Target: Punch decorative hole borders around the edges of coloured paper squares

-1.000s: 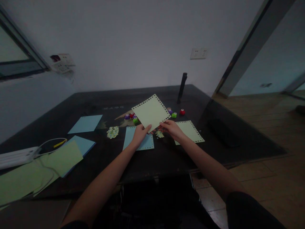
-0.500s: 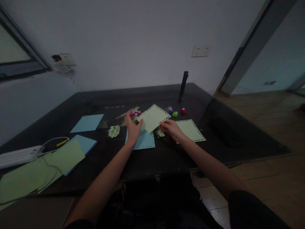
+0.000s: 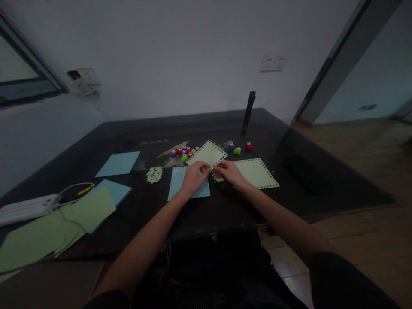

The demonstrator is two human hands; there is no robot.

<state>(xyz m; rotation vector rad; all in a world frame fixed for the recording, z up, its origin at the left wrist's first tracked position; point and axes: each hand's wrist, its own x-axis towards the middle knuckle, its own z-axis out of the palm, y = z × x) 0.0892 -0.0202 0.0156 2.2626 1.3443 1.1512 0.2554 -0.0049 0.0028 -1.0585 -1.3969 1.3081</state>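
Note:
Both of my hands meet at the near corner of a pale green paper sheet [image 3: 209, 152], which is tilted up and has small holes along its edges. My left hand [image 3: 195, 178] is closed in a pinch at that corner. My right hand [image 3: 229, 173] pinches the same sheet just beside it. Under my left hand lies a light blue sheet [image 3: 176, 180] with punched edges. Another punched pale green sheet [image 3: 255, 172] rests flat by my right wrist. Small paper cutouts [image 3: 218, 177] are partly hidden below my right fingers.
A pile of paper cutouts [image 3: 154, 174] lies at left. Several small coloured pieces with white tops [image 3: 184, 158] sit behind the sheets, with a green one [image 3: 237, 151] and a red one [image 3: 248, 146] farther right. A power strip [image 3: 28, 209], green papers [image 3: 38, 231] and a black upright object [image 3: 248, 112] are nearby.
My left hand has moved right and closed at the sheet's near corner, uncovering more of the coloured pieces. My right hand stays at the sheet, its fingers now close to the left ones.

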